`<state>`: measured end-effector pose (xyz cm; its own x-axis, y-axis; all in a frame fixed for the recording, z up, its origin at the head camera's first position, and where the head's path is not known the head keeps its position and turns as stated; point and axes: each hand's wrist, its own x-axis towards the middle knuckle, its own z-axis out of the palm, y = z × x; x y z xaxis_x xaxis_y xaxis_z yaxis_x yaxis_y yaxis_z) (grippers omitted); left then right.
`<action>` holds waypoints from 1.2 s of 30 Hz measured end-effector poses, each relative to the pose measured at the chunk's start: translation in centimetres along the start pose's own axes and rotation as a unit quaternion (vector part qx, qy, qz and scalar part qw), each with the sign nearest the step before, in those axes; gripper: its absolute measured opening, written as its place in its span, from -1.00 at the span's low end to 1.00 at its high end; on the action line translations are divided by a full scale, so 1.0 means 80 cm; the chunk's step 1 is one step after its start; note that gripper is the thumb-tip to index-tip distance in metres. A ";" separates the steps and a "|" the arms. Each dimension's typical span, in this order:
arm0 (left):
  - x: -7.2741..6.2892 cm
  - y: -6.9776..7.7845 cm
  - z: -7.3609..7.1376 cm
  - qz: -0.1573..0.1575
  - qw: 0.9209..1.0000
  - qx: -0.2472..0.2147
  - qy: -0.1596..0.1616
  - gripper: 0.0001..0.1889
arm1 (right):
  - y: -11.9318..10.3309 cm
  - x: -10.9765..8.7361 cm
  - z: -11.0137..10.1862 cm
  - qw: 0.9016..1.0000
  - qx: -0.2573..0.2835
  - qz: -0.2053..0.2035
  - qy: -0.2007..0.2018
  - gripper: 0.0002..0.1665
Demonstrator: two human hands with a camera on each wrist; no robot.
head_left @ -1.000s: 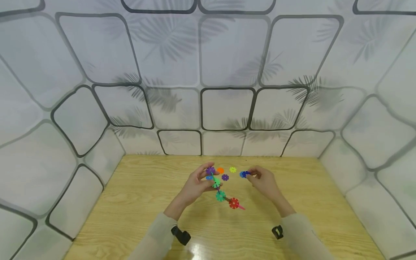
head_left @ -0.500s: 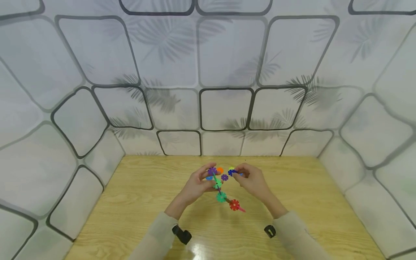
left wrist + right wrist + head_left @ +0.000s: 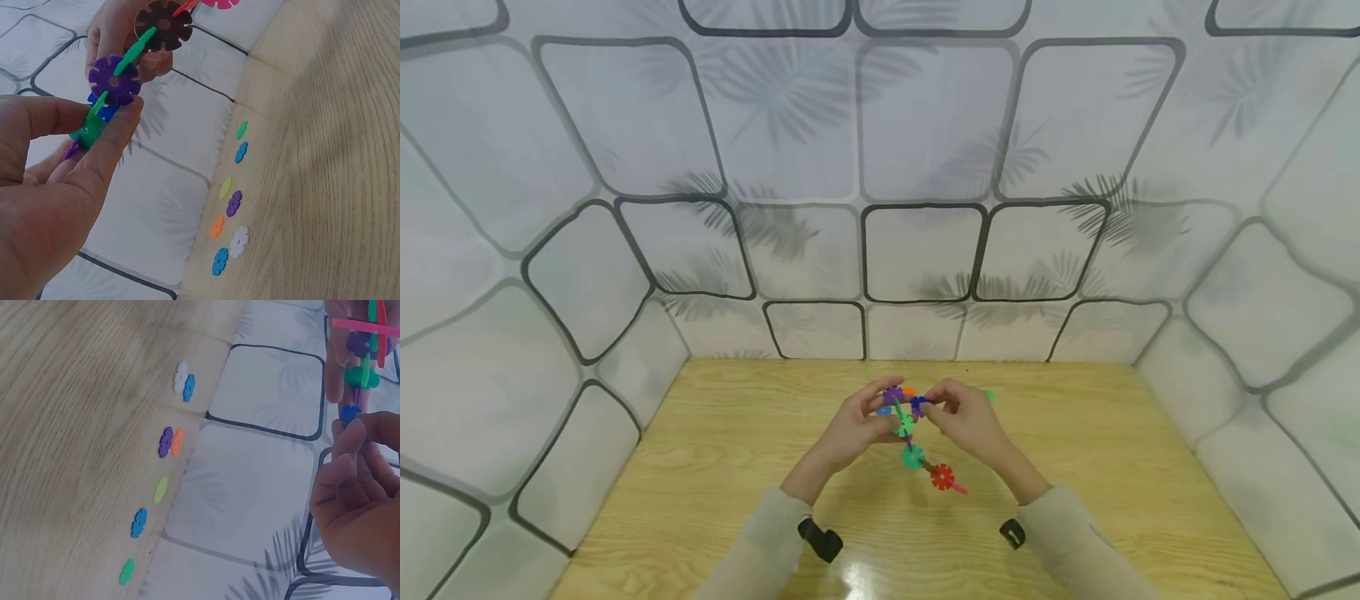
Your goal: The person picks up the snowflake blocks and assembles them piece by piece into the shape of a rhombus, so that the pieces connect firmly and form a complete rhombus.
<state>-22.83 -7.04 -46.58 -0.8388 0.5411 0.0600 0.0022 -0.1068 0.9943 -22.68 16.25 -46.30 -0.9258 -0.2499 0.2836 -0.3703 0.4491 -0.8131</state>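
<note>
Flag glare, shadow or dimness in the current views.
Head: bright, with a small glare spot on the table near the bottom edge; left wrist: dimmer, with a broad soft shadow on the table's upper part; right wrist: also dim and greyish, yet the right hand and yellow disc are distinguishable.

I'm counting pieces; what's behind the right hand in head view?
A green disc peeks out past the right hand; covered: a yellow disc and blue disc, seen by wrist cameras.

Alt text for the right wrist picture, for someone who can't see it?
A right hand pinches a blue, flower-shaped plastic disc beside a chain of colourful interlocked discs held by the left hand. Seven loose discs lie on a pale wooden table: white, purple, orange, yellow, green, two blue.
</note>
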 end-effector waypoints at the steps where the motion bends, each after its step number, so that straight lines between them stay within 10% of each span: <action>1: 0.000 0.000 0.000 0.000 1.000 0.002 -0.002 -0.30 | -0.001 0.000 0.001 1.000 0.000 -0.001 -0.001 -0.96; 36: 0.004 -0.003 0.004 0.001 0.999 -0.018 -0.029 -0.29 | -0.013 0.000 0.010 0.999 -0.023 -0.049 -0.004 -0.96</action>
<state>-22.91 -6.60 -46.78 -0.8055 0.5886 0.0690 -0.0154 -0.1372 0.9904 -22.27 15.07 -45.86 -0.8848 -0.3008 0.3557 -0.4615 0.4609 -0.7580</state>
